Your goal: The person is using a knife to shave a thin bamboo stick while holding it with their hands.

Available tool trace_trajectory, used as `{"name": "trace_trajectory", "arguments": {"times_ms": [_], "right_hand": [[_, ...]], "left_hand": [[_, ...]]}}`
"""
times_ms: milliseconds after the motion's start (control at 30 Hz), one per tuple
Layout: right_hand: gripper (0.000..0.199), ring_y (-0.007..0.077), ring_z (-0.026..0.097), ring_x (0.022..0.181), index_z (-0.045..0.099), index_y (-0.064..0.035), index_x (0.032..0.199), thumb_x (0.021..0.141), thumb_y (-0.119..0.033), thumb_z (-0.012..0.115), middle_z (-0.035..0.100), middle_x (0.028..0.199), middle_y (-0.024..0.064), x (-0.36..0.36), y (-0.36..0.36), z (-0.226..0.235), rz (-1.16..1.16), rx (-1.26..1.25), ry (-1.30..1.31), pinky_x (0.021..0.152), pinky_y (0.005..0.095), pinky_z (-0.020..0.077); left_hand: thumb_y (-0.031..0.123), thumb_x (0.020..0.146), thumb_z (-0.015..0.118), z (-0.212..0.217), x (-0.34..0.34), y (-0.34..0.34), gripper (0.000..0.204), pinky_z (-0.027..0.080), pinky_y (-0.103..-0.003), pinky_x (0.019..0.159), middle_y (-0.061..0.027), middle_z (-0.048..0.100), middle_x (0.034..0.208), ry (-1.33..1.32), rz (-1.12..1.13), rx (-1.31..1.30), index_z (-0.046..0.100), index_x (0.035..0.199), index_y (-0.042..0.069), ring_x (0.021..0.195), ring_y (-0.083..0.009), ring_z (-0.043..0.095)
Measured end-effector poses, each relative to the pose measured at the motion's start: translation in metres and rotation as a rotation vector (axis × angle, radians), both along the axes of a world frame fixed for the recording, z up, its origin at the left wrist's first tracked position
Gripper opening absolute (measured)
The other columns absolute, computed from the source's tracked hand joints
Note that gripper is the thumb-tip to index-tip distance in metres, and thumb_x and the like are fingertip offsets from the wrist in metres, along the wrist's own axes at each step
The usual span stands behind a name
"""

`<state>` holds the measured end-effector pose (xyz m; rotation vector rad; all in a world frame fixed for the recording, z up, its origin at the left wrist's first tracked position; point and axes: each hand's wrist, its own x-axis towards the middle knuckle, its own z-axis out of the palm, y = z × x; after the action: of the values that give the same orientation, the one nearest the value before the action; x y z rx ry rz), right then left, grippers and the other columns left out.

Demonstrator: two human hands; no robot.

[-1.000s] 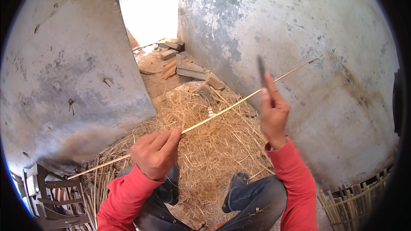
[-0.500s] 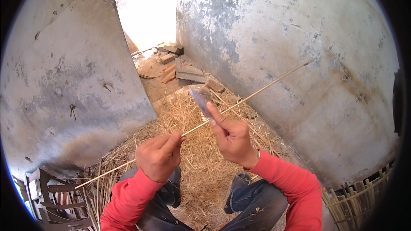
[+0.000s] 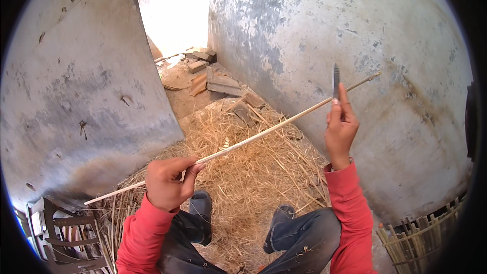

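Observation:
A long, thin pale stick (image 3: 264, 133), which looks like split bamboo, slants from the lower left up to the right. My left hand (image 3: 171, 181) is closed round it left of the middle, thumb and forefinger pinching it. My right hand (image 3: 341, 131) grips a knife (image 3: 336, 82) with its blade pointing upward; the handle is hidden in the fingers. The blade is by the stick near its far right end. Whether it touches the stick I cannot tell. A small curled shaving (image 3: 226, 143) shows at the stick, above the straw.
Straw and shavings (image 3: 238, 193) cover the floor between my feet. Bricks and broken slabs (image 3: 223, 85) lie ahead by the bright doorway. Worn walls (image 3: 284, 30) close in on both sides. A dark chair (image 3: 71, 233) stands lower left, a slatted bamboo piece (image 3: 421, 243) lower right.
My right hand has moved right and up with the knife, from near my left hand toward the stick's far end. My left hand has shifted slightly left and down, still holding the stick.

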<state>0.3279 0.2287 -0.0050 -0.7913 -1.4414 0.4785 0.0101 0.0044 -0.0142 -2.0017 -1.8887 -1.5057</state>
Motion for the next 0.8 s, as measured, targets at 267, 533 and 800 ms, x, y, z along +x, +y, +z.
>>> {"name": "trace_trajectory", "arguments": {"times_ms": [267, 533, 800], "right_hand": [[0.045, 0.0013, 0.037, 0.062, 0.06, -0.0128, 0.153, 0.108, -0.009, 0.058, 0.052, 0.076, -0.0095, -0.026, -0.027, -0.008, 0.083, 0.01, -0.078, 0.053, 0.0233, 0.0325], [0.048, 0.0037, 0.038, 0.056, 0.061, -0.0095, 0.151, 0.104, -0.004, 0.062, 0.052, 0.065, 0.0014, -0.062, -0.06, -0.016, 0.271, 0.068, -0.25, 0.051, 0.0262, 0.0346], [0.05, 0.0092, 0.047, 0.051, 0.062, -0.0075, 0.149, 0.1, -0.001, 0.065, 0.054, 0.063, 0.0067, -0.1, -0.103, -0.015, 0.451, 0.282, -0.39, 0.051, 0.029, 0.0408]], "left_hand": [[0.0, 0.084, 0.084, 0.01, 0.011, 0.0, 0.008, 0.039, -0.03, 0.049, -0.0122, 0.061, 0.061, 0.053, -0.021, 0.039, 0.078, 0.088, -0.002, 0.048, -0.0163, 0.052], [0.007, 0.085, 0.085, 0.008, 0.022, 0.008, 0.009, 0.045, -0.033, 0.049, -0.014, 0.068, 0.067, 0.013, 0.017, 0.017, 0.08, 0.09, 0.002, 0.049, -0.023, 0.061], [0.001, 0.088, 0.082, 0.004, 0.034, 0.015, 0.008, 0.042, -0.026, 0.05, -0.0093, 0.066, 0.063, -0.04, -0.067, -0.02, 0.079, 0.093, -0.004, 0.051, -0.009, 0.055]]}}
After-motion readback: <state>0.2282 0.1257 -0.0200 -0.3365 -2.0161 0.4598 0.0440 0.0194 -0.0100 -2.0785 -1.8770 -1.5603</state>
